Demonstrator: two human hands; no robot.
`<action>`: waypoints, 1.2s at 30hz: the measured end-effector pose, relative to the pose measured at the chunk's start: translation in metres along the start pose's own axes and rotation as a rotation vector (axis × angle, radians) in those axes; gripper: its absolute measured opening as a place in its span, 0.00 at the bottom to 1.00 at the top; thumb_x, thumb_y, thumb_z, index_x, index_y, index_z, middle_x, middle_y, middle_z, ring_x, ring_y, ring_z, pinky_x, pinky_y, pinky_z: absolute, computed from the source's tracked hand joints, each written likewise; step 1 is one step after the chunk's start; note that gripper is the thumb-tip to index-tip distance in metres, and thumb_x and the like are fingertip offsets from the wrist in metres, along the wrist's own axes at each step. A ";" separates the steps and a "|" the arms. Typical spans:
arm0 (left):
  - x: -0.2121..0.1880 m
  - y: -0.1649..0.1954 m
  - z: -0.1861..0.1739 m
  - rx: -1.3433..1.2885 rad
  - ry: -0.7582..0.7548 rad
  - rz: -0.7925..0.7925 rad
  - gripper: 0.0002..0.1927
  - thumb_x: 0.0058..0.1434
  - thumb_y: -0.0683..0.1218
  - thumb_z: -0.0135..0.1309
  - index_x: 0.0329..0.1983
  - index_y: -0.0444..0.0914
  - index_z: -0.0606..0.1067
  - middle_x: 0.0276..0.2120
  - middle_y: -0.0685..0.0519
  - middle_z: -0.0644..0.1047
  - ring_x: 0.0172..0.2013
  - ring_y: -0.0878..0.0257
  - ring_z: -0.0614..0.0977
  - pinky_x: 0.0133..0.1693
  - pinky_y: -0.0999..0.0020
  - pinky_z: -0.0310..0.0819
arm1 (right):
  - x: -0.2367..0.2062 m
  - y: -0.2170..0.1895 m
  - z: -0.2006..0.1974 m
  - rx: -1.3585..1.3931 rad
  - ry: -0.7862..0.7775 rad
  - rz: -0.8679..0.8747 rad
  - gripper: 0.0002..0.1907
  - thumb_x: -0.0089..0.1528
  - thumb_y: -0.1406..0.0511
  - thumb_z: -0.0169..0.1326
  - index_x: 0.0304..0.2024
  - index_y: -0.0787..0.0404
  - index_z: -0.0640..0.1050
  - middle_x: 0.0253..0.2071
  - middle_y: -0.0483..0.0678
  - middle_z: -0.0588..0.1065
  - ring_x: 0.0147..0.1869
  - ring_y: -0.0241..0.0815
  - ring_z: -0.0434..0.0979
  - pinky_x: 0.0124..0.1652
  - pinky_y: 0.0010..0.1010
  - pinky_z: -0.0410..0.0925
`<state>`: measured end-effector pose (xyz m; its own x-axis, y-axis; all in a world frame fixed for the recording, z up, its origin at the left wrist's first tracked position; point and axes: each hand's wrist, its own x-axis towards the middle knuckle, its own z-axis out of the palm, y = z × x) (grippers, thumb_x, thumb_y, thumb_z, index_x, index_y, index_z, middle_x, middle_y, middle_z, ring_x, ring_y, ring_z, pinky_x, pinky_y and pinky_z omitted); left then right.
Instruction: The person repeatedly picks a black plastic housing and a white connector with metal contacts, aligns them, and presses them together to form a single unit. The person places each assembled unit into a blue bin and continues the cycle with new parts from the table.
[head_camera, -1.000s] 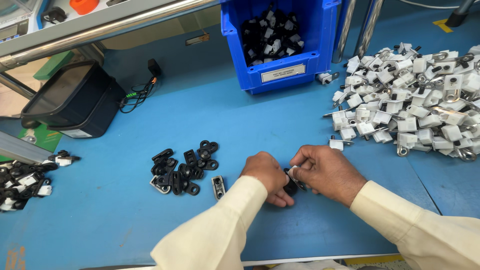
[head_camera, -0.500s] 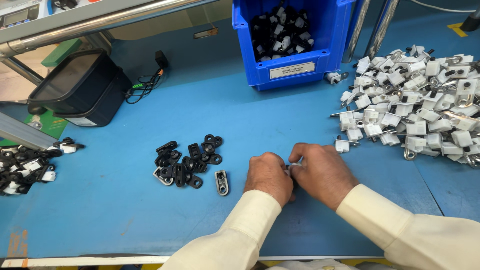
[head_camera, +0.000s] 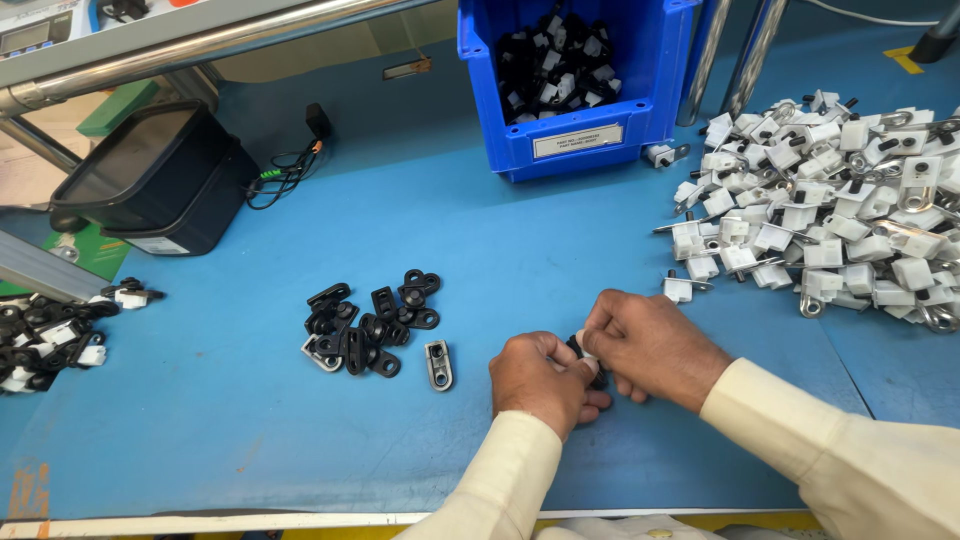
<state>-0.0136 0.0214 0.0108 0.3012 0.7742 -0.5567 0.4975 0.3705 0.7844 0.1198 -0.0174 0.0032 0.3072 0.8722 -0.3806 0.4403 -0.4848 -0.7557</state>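
Note:
My left hand (head_camera: 540, 380) and my right hand (head_camera: 650, 345) meet over the blue table near its front edge, both closed on one small black-and-white part (head_camera: 586, 358) that is mostly hidden by the fingers. A small heap of black clip parts (head_camera: 370, 325) lies to the left of my left hand, with a single metal plate (head_camera: 438, 364) beside it. A large heap of white plastic and metal parts (head_camera: 840, 230) lies to the right, and one stray white part (head_camera: 682, 288) sits just above my right hand.
A blue bin (head_camera: 575, 80) holding black and white pieces stands at the back. A black box (head_camera: 155, 180) with a cable sits back left. Assembled black-and-white pieces (head_camera: 50, 335) lie at the left edge. A metal rail (head_camera: 200, 45) crosses the back.
Both hands have stayed pressed together on the small part, with only slight finger movement. The camera view has shifted a little, so everything sits slightly differently in the frame.

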 end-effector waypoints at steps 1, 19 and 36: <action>0.000 0.000 0.001 -0.021 0.006 -0.014 0.09 0.62 0.39 0.59 0.27 0.32 0.75 0.30 0.45 0.83 0.28 0.57 0.89 0.27 0.68 0.87 | -0.002 -0.003 0.003 0.022 0.033 0.003 0.11 0.64 0.63 0.55 0.36 0.67 0.79 0.19 0.51 0.79 0.16 0.40 0.77 0.19 0.32 0.71; 0.002 -0.008 -0.018 -0.357 -0.074 -0.043 0.11 0.62 0.38 0.58 0.43 0.30 0.70 0.38 0.41 0.82 0.33 0.54 0.89 0.33 0.64 0.88 | -0.010 0.013 0.004 0.664 -0.025 0.197 0.22 0.63 0.51 0.57 0.37 0.65 0.77 0.27 0.43 0.76 0.21 0.34 0.69 0.17 0.24 0.58; -0.010 -0.003 0.004 -0.198 0.047 0.028 0.17 0.58 0.37 0.61 0.51 0.39 0.77 0.29 0.45 0.84 0.24 0.60 0.87 0.24 0.68 0.84 | -0.005 0.034 0.033 0.587 0.231 0.243 0.13 0.68 0.62 0.55 0.35 0.67 0.79 0.22 0.52 0.73 0.21 0.38 0.66 0.19 0.30 0.59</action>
<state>-0.0147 0.0107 0.0127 0.2724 0.8070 -0.5239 0.3186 0.4381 0.8405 0.1051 -0.0367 -0.0384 0.5408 0.6750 -0.5019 -0.1754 -0.4931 -0.8521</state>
